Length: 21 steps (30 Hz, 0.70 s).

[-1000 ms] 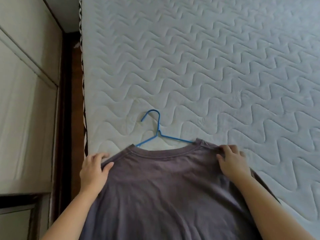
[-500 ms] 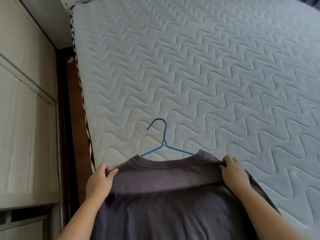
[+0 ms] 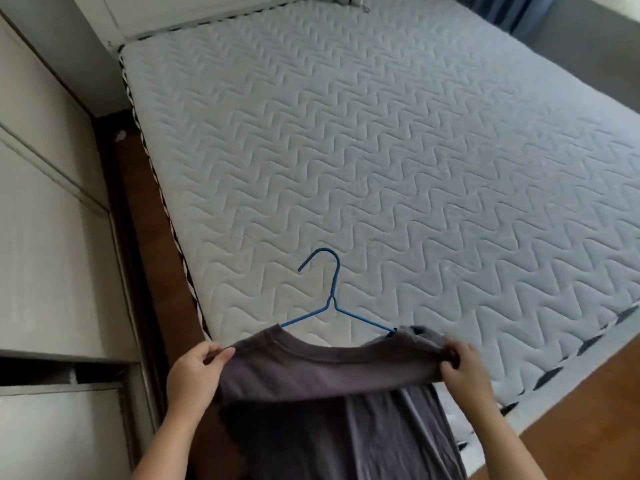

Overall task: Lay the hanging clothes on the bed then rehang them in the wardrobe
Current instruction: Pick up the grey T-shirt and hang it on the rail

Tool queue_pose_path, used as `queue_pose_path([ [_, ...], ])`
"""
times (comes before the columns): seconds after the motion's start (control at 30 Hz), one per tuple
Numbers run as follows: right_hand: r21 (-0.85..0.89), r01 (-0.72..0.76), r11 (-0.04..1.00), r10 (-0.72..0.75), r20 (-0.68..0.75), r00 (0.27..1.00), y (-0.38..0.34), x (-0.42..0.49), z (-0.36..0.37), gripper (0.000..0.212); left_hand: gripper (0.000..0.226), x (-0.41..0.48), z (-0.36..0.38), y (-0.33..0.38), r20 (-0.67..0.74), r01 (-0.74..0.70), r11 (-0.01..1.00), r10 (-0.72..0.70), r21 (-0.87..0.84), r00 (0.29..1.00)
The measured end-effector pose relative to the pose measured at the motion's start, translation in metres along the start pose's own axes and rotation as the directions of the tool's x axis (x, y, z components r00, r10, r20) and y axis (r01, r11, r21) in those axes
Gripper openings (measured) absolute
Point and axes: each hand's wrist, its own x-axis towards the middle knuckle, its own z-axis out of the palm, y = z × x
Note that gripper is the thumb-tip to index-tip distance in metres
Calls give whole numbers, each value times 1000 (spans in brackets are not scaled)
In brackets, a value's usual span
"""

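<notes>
A dark grey-purple T-shirt (image 3: 332, 372) is stretched between my two hands above the near corner of the bed (image 3: 398, 161). My left hand (image 3: 194, 372) pinches its left shoulder. The right shoulder is gripped by my right hand (image 3: 462, 363). A blue wire hanger (image 3: 330, 299) sticks out of the neck opening, its hook pointing away from me over the quilted mattress. The shirt's body hangs down below my hands and out of view.
Pale wardrobe doors (image 3: 52, 237) stand along the left, with a dark gap (image 3: 62, 370) low down. A narrow strip of brown floor (image 3: 156, 271) runs between wardrobe and bed. Wooden floor (image 3: 588, 410) shows at the lower right. A dark curtain (image 3: 502, 8) hangs at the far right.
The shirt's shoulders have been lifted off the mattress and pulled towards me, the hanger coming along. My view has risen and drawn back, so more of the bed and room shows.
</notes>
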Motion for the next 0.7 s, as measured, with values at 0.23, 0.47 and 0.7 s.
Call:
queue_pose_path([
  [0.23,-32,101,994,-100,30,995,62,-74,-47,21,19,-109,-31,-11,-3,10,992,-10,-128,1000],
  [0.47,-101,297,950,-286,109,952,85,-104,-62,24,21,-229,-58,0,-189,-73,989,47,-132,981],
  [0.7,-129,505,853,-486,157,860,42,-139,-100,31,18,-308,-110,-7,-349,-120,967,34,-227,936],
])
